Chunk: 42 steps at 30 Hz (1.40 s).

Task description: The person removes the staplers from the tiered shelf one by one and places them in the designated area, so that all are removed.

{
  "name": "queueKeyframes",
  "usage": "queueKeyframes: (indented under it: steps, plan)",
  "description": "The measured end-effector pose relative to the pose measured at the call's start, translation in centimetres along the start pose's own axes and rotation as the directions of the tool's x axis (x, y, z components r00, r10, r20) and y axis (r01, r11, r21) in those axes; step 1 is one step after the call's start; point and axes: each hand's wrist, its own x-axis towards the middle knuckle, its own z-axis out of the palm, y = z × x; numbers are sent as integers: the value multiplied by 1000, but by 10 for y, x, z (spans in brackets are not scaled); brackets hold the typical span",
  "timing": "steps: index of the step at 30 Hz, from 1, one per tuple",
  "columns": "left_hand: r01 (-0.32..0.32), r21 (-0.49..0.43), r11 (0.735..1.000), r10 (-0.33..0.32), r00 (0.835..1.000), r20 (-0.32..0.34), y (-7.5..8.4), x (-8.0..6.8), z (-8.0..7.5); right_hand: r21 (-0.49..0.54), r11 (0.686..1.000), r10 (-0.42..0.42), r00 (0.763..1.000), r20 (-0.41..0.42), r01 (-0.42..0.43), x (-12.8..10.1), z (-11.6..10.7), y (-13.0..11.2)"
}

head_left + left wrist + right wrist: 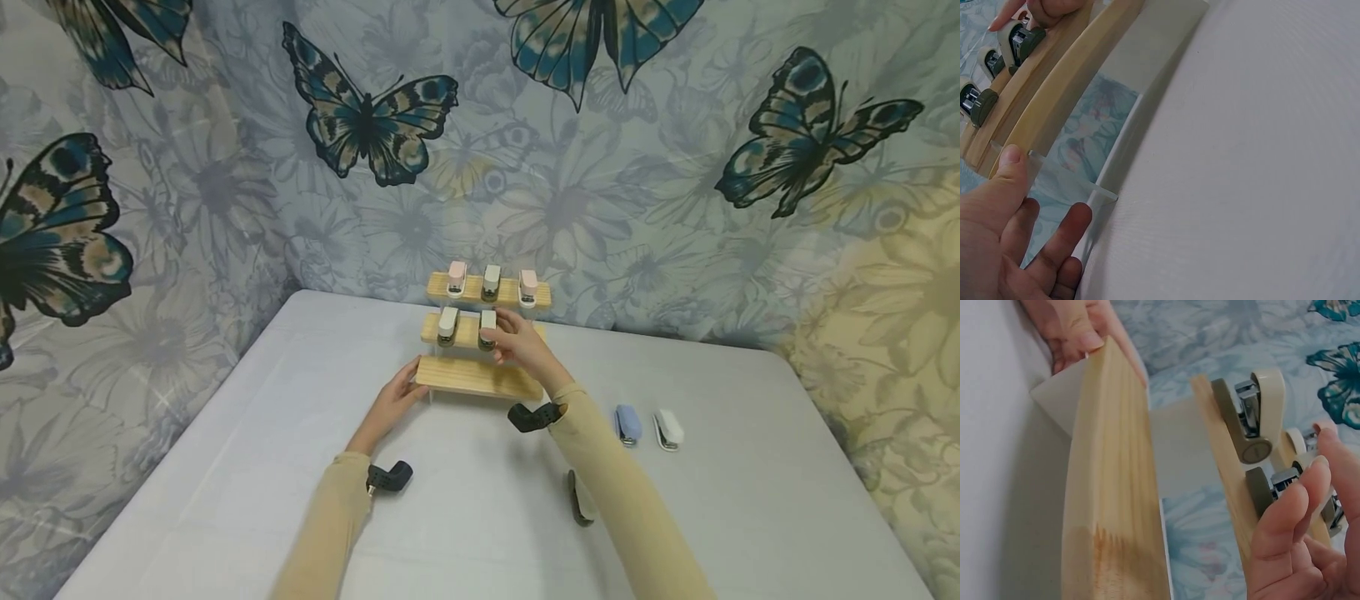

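Fingers of the right hand curled round a small pale stapler on the middle step of a three-step wooden stand, pinching its near end; in the right wrist view the fingertips sat against that stapler's grey base. The stapler stood at about 3 o'clock from a second, cream stapler on the same step (the two were just beside each other, not touching as far as the head view showed).

The left hand rested at the stand's 9 o'clock end, thumb pressed against the corner of the lowest plank and straight fingers lying along the clear side panel; it gripped nothing, only steadied.

On the top step, at 12 o'clock from the held stapler, stood three more: a pink one, a white-and-grey one and another pink one, in a row.

The stand sat on a white table near its far edge. At 4 o'clock from the stand lay a blue stapler and a white stapler, side by side and well apart from the hands. A dark green stapler lay at 5 o'clock, partly hidden by the right sleeve. A butterfly-print cloth hung behind.
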Motion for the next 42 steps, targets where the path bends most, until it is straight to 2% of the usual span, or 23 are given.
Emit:
queueKeyframes:
  steps: [6, 14, 19, 23, 30, 36, 39, 42]
  plan:
    - [-11, -1, 1000, 11, 1000, 6, 3, 1, -1, -61, 995, -81, 993, -81, 76, 7, -4, 16]
    - [-15, 2, 1000, 15, 1000, 22, 1, 0, 0, -129, 981, -162, 979, -128, 145, 12, -8, 35]
    - [-27, 1, 1000, 27, 999, 20, 0, -1, 0, -163, 976, -181, 947, -265, 141, 17, -9, 49]
    - [-23, -8, 1000, 23, 1000, 15, 0, -2, 1, -200, 972, -188, 919, -348, 123, 11, -5, 49]
    - [3, -13, 1000, -4, 1000, -14, 4, -2, 1, -215, 969, -198, 908, -368, 124, -2, -4, 41]
    - [1, -13, 1000, -1, 1000, -8, 6, -1, 1, -183, 972, -202, 919, -339, 146, -13, -9, 38]
    - [-7, -1, 1000, 7, 1000, -5, 0, 0, 1, -213, 961, -240, 908, -342, 174, -5, -21, 57]
    - [-14, -3, 1000, 14, 1000, -7, -2, 0, 1, -291, 945, -254, 898, -359, 151, 5, -38, 84]
